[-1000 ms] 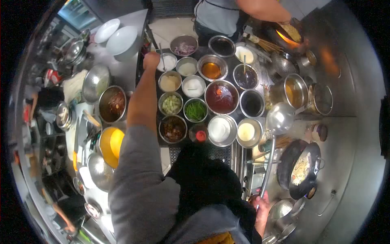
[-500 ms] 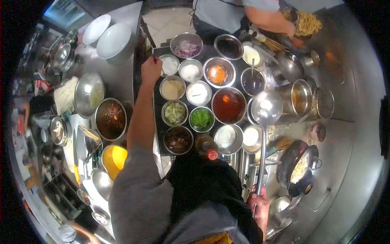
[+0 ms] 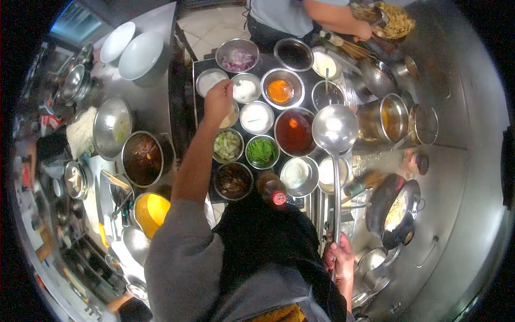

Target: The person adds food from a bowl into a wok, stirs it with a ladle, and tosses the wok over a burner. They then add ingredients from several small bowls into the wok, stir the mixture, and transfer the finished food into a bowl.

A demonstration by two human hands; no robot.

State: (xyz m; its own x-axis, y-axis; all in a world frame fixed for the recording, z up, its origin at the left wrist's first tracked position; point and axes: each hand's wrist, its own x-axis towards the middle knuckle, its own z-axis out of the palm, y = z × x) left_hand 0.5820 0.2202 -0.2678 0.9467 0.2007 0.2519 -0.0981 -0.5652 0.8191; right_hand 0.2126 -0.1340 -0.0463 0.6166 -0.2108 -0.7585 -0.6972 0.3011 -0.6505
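Note:
My right hand (image 3: 341, 256) grips the long handle of a steel ladle (image 3: 335, 129). The ladle's bowl hangs over the sauce containers at the right of the counter. My left hand (image 3: 220, 101) is closed at the left rim of a bowl of white powder (image 3: 246, 90); what its fingers pinch is hidden. Just behind it stands another bowl of white seasoning (image 3: 210, 81). A bowl of pale yellow seasoning (image 3: 229, 117) is partly covered by the hand and wrist. Nearer me are chopped pale green vegetables (image 3: 227, 145) and green leaves (image 3: 262, 151).
A wok with food (image 3: 397, 209) sits at the right, behind a pot of yellowish liquid (image 3: 391, 118). A red-capped bottle (image 3: 278, 197) stands close to my apron. White plates (image 3: 140, 56) lie on the left counter. Across from me, another person's arm (image 3: 338, 19) works near noodles (image 3: 394, 20).
My left hand has moved right, from the left bowl of white seasoning to the white powder bowl beside it. The ladle's bowl has shifted slightly left, still in my right hand.

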